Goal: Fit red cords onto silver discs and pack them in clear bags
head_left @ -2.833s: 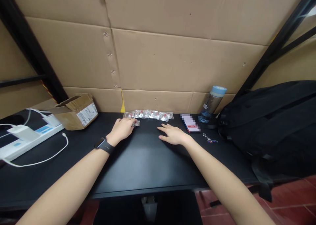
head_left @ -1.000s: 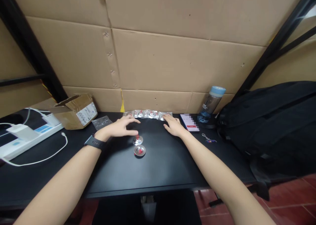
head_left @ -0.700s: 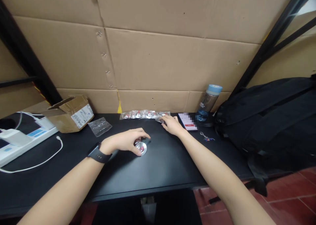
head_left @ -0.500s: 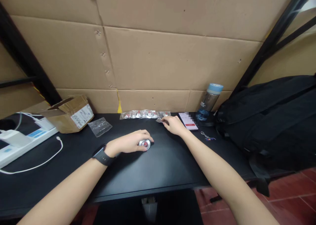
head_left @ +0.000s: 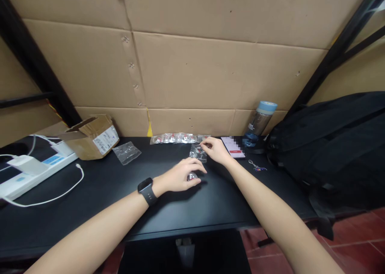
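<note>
A small round silver piece with a red centre (head_left: 191, 177) sits in the crook of my left hand (head_left: 180, 175), which wears a dark watch. The thumb lies along its near side, while the fingers stretch forward past it; its exact kind is unclear. Further back, my right hand (head_left: 215, 149) pinches the top edge of a small clear plastic bag (head_left: 197, 154). Its contents are hard to make out. Behind both hands, several similar silver-and-red pieces in clear bags (head_left: 177, 137) form a row along the cardboard wall.
At left are an open cardboard box (head_left: 90, 141), a flat clear bag (head_left: 127, 153) and a white power strip (head_left: 45, 167) with cables. To the right stand a phone (head_left: 233, 146), a blue-lidded bottle (head_left: 258, 123), a keychain (head_left: 257, 166) and a black backpack (head_left: 331, 153).
My left hand has moved right with the silver piece, its fingers extending toward the right hand. The small bag at my right hand now hangs or lies spread out in front of the row.
</note>
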A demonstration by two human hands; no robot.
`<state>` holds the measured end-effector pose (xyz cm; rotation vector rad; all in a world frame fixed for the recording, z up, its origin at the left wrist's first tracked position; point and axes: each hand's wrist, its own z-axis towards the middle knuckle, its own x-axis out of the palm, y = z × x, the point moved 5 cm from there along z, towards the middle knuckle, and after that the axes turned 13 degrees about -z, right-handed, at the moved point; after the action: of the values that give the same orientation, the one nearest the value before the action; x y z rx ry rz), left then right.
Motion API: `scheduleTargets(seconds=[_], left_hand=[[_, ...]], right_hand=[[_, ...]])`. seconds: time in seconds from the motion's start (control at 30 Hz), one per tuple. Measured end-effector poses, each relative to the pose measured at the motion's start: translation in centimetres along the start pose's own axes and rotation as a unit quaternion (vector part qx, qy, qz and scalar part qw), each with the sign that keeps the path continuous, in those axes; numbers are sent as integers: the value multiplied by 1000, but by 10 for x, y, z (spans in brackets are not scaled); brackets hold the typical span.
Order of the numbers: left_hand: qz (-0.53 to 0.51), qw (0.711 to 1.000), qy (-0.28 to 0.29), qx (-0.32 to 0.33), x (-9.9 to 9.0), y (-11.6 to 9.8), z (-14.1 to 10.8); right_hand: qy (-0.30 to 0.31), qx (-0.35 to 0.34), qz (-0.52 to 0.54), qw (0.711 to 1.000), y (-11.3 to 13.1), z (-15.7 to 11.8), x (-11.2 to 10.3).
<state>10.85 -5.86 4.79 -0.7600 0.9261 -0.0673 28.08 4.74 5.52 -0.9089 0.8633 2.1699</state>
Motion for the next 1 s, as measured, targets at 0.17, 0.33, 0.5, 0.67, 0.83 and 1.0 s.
scheduleTargets(seconds=[0.17,0.33,0.5,0.67,0.83,1.0], left_hand=[[121,989,-16,-82,-32,11,-15],[84,993,38,-76,-31,11,-17],[42,998,50,-19,-8,4,-9],[31,999,22,-11,12,7,-3],[16,1000,-13,0,14,7,-2],[26,998,-64,12,0,4,-1]], right_hand=[[-38,1,-4,999,3,0,-10],[-49,18,5,999,2,-1,-17],[-46,38,11,998,0,-2,-18],[-79,29,-2,996,3,-3,-22],[-147,41,2,988,8,-4,-37],[-166,64,33,983,10,-6,-44]])
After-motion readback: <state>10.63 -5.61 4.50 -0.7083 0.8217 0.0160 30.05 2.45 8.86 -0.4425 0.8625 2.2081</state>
